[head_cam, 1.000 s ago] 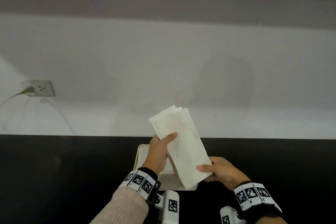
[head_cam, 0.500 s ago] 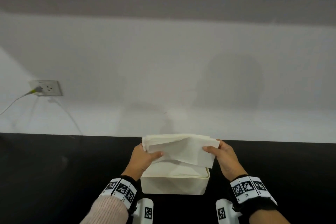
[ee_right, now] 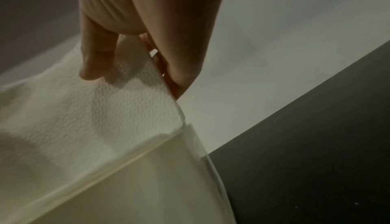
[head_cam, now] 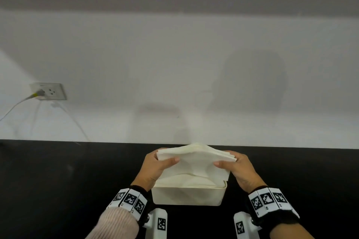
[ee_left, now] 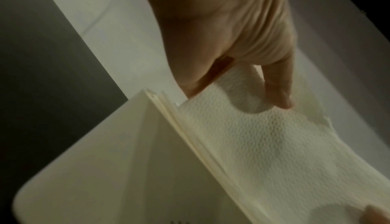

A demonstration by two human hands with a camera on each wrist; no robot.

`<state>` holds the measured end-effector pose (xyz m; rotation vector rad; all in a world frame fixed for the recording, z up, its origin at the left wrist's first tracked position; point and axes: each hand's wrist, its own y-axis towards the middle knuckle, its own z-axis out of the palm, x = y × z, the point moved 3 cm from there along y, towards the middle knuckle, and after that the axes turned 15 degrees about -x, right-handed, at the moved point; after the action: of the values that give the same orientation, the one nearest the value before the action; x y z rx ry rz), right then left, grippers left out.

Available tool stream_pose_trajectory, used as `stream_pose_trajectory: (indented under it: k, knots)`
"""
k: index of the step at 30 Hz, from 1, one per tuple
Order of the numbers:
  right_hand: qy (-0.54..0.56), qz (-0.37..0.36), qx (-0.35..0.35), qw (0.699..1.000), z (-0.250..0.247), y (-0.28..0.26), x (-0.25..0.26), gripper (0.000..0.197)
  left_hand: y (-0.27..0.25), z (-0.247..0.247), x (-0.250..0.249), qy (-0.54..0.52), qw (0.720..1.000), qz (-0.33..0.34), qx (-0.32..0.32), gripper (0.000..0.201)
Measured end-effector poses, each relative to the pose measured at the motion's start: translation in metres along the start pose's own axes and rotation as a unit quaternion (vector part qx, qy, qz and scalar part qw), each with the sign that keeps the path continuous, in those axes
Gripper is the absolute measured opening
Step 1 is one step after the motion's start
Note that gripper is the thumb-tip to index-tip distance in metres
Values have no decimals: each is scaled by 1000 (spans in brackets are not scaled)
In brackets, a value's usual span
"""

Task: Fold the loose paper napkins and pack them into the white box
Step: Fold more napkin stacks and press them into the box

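Holding napkins [head_cam: 196,156] over box [head_cam: 186,197]

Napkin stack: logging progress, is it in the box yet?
Not yet: both hands grip the napkin stack above the white box.

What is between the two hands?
The napkins, pinched at each end by the left hand and right hand, over the box, in the head view.

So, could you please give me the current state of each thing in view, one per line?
Folded stack of white paper napkins: held over the box, bowed upward in the middle.
White rectangular plastic box: open, upright on the black table, napkins already inside.
Left hand: pinches the stack's left end.
Right hand: pinches the stack's right end.
Wall socket: one cable plugged in.
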<state>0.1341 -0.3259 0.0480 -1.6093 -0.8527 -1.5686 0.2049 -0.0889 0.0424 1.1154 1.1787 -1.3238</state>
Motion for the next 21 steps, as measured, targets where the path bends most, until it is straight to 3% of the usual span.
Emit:
stream_pose_trajectory:
  k: [5,11,16,21]
  knots:
    - [4,50,-4,999,4,5,-16,35,0,0,9,-4,1000,-30,-4,39]
    - [-40,22,-8,999,24,3,-11,40,-1,6,4,2,1000,-27,-9,31]
    - [7,-6,-6,1000,9,3,0,24,2,-6,-7,-13,1000,-1,2,29]
    - [-37,30,25,999,8,4,-18,34,2,-7,6,20,1000,-21,2,39]
